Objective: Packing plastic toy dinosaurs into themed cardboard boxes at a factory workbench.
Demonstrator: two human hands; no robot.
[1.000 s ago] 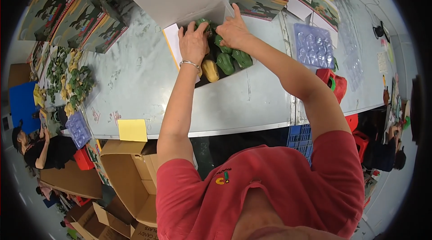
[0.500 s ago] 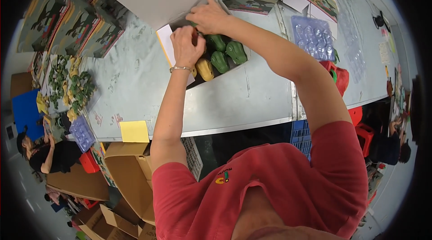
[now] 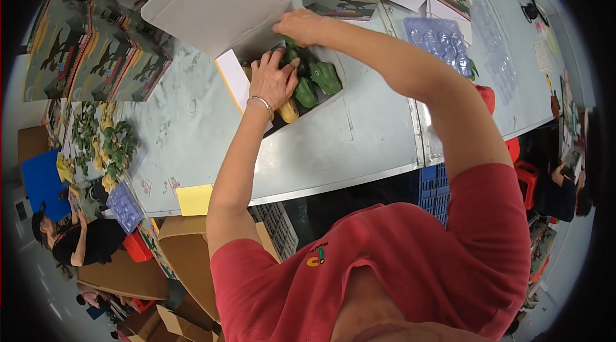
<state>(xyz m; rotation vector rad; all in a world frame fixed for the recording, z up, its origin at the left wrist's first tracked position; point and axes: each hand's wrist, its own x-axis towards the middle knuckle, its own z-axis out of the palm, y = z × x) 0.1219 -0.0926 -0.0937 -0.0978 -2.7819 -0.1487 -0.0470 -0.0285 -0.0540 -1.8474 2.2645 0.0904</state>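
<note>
Sitting in the open box (image 3: 262,39) on the desk (image 3: 372,124): green figures (image 3: 325,77), one yellow figure (image 3: 288,111); lid (image 3: 221,5) unclosed. Left hand (image 3: 273,80) over them, fingers spread; right hand (image 3: 301,26) at back corner, grip unclear.

The green toys (image 3: 326,77) look like faintly glossy plastic, the open box (image 3: 221,5) matt card, the clear tray (image 3: 438,39) shiny plastic.

Left hand (image 3: 273,79) — now spread over toys (image 3: 306,92).

Green toys (image 3: 325,77), yellow toy (image 3: 288,112), white box lid (image 3: 221,5), grey-green cartons (image 3: 102,53) with dinosaur silhouettes, red shirt (image 3: 410,246)
</note>
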